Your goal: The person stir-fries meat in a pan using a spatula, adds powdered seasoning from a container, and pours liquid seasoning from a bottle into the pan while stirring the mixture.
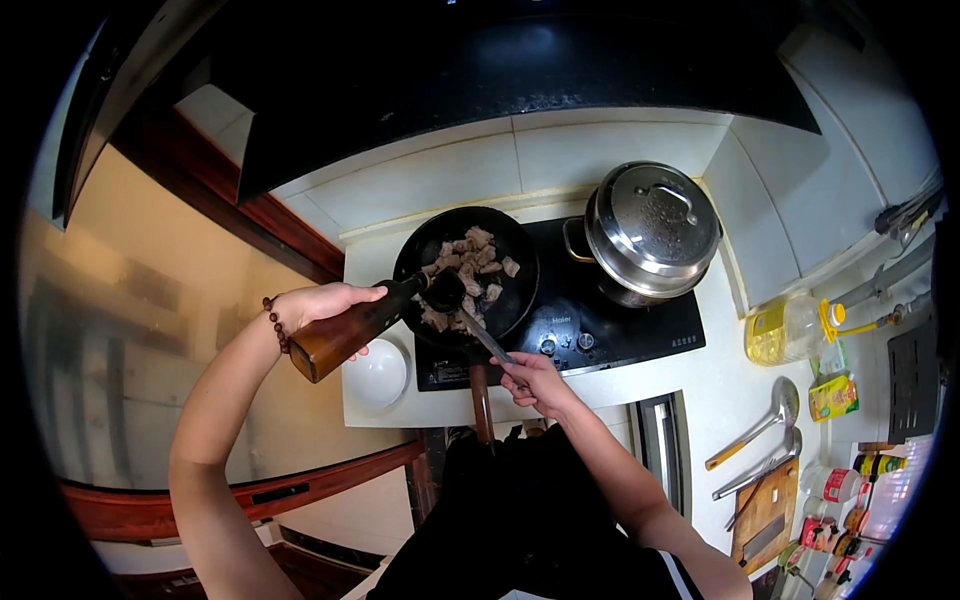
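The left hand (335, 303) is wrapped around a brown bottle (340, 343), tilted with its neck at the bowl of a ladle (483, 335). The right hand (533, 384) grips the ladle's handle, over a pan (420, 243) of meat chunks (481, 240). The pan sits on the stove (565, 270), left of a lidded pot (650, 225); a white bowl (378, 376) stands on the tabletop (722, 375)

Single head-worn cam, wide fisheye, dark curved borders. Looks from above the wearer's black-clothed torso (510, 520), which fills bottom centre; faces forward, steeply down. Flat black glass cooktop (557, 290) mid-frame, close range; bare left hand (322, 305) left of centre, bare right hand (537, 385) just below centre. Dark glossy range hood (520, 75) spans top; white rectangular wall tiles (615, 150) below it.
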{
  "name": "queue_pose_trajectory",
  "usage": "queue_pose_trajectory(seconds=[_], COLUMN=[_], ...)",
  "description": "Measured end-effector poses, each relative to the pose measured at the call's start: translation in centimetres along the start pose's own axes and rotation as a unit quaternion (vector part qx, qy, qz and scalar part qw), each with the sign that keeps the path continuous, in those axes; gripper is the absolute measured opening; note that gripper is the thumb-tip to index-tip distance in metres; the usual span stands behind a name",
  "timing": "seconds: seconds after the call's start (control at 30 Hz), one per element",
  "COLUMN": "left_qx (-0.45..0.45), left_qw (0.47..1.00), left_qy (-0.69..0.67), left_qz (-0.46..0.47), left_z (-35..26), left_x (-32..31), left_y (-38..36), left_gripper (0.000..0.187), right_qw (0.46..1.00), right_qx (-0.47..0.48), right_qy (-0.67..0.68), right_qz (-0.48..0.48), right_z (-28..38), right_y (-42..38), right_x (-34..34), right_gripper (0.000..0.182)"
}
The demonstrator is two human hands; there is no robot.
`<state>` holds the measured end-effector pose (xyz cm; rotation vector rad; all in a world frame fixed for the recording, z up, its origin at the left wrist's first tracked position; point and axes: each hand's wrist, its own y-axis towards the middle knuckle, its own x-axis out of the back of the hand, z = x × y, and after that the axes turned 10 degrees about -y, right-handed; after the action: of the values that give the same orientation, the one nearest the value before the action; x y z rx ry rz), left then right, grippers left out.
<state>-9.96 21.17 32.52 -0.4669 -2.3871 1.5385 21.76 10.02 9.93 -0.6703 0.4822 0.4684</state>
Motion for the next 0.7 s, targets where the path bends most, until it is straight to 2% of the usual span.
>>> queue_pose_trajectory(seconds=[0.7], left_qx=[0.003], left_qw=[0.999], left_qy=[0.035], left_qz=[-0.001], left_z=[-0.99], left_x=[0.26], left_y=[-0.29], left_gripper=[0.061], right_qw=[1.000], right_qx=[0.004], right_qy=[-0.001], right_qz=[-0.002], right_z=[-0.14], right_y=[0.13], right_x=[0.33], right_gripper=[0.026])
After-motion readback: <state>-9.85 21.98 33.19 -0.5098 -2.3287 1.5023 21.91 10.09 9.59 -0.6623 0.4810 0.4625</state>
